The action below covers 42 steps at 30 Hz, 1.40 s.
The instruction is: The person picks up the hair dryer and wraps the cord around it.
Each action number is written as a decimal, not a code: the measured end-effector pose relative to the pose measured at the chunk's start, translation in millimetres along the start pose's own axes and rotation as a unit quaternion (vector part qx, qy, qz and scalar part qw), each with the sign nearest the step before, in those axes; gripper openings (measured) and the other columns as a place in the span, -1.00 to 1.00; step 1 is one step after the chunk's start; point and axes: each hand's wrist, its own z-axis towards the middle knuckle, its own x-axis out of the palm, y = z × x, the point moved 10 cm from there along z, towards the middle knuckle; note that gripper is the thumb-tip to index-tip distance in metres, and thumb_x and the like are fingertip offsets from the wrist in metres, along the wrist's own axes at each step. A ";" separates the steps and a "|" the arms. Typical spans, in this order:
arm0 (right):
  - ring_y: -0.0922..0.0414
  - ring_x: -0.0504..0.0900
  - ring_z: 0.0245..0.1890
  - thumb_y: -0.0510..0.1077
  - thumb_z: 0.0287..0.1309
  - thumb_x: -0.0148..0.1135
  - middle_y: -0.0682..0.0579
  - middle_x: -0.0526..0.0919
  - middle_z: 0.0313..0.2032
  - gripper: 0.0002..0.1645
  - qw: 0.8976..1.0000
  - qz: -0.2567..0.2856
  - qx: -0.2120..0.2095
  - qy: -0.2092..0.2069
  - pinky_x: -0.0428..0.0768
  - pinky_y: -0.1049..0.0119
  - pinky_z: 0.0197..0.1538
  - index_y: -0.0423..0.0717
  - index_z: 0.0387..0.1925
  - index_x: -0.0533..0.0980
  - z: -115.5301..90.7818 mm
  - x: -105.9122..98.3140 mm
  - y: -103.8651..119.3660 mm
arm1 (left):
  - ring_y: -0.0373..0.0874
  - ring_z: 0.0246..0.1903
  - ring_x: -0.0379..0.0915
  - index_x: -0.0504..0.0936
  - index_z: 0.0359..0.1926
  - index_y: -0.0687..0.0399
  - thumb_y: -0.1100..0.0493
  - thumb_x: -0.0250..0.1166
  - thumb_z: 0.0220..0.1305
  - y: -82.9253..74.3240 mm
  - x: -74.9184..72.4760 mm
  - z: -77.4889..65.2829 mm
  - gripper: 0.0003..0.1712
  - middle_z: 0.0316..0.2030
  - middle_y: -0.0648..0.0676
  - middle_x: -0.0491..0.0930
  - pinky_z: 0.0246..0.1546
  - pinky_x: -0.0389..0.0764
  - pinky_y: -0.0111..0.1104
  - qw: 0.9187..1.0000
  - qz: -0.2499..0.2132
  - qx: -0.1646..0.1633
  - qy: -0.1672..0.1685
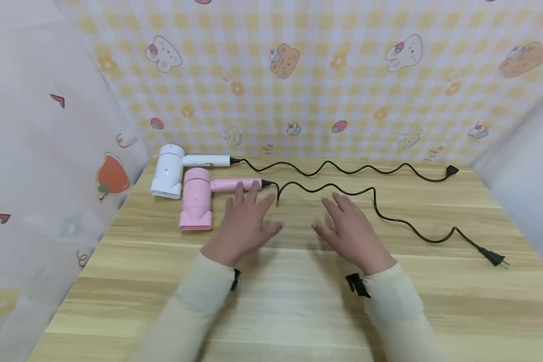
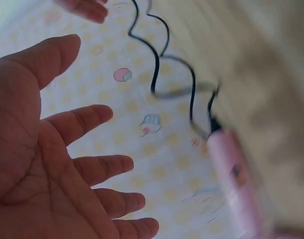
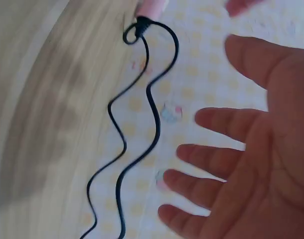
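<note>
Both hands hover over the wooden table with fingers spread, holding nothing. In the head view my left hand point(image 1: 243, 224) is nearest the pink hair dryer point(image 1: 196, 198), its fingertips overlapping the handle's near edge from this angle. The left wrist view shows the open palm point(image 2: 47, 174) apart from the pink handle point(image 2: 234, 179). My right hand point(image 1: 350, 229) is to the right, below the pink dryer's wavy black cord point(image 1: 409, 221). Behind the pink dryer lies a white hair dryer point(image 1: 168, 171), with its own black cord point(image 1: 307, 174) stretching right.
The pink dryer's two-pin plug point(image 1: 493, 256) lies at the table's right side. Farther back is the white dryer's plug point(image 1: 452, 170). A checked cloth point(image 1: 317, 95) with cartoon prints hangs behind the wooden table point(image 1: 289, 327); a white printed cloth point(image 1: 36, 166) hangs at the left.
</note>
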 end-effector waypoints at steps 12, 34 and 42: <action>-0.06 0.33 0.19 0.18 0.22 0.01 -0.11 0.41 0.16 -0.35 0.996 -0.015 -0.082 -0.011 0.27 0.06 0.19 -0.12 0.21 0.33 66.2 4.2 36.3 | 0.18 0.20 0.11 0.38 0.22 0.03 -0.16 0.20 0.13 97.7 -8.6 63.8 -0.33 0.21 0.18 0.24 0.16 0.15 0.05 0.994 0.079 0.038 0.066; 0.17 0.39 -0.59 -0.09 0.20 0.10 0.11 0.49 -0.61 -0.76 0.989 -0.094 -0.062 0.093 0.36 0.30 -0.48 0.01 -0.58 0.45 124.6 57.7 41.6 | 0.36 0.13 -0.07 0.59 -0.07 0.09 0.09 0.22 0.00 177.8 7.1 72.5 -0.59 0.10 0.32 0.19 -0.14 0.31 0.25 0.984 0.085 -0.133 0.080; 0.06 0.59 -0.27 -0.09 0.15 0.20 -0.01 0.63 -0.22 -0.75 0.988 -0.111 -0.053 0.097 0.53 0.15 -0.19 -0.09 -0.14 0.54 99.8 32.4 9.2 | 0.37 0.14 -0.04 0.60 -0.22 0.09 0.10 0.31 -0.06 170.1 -13.6 60.3 -0.69 0.23 0.33 0.11 -0.21 0.35 0.22 0.993 0.057 -0.103 0.022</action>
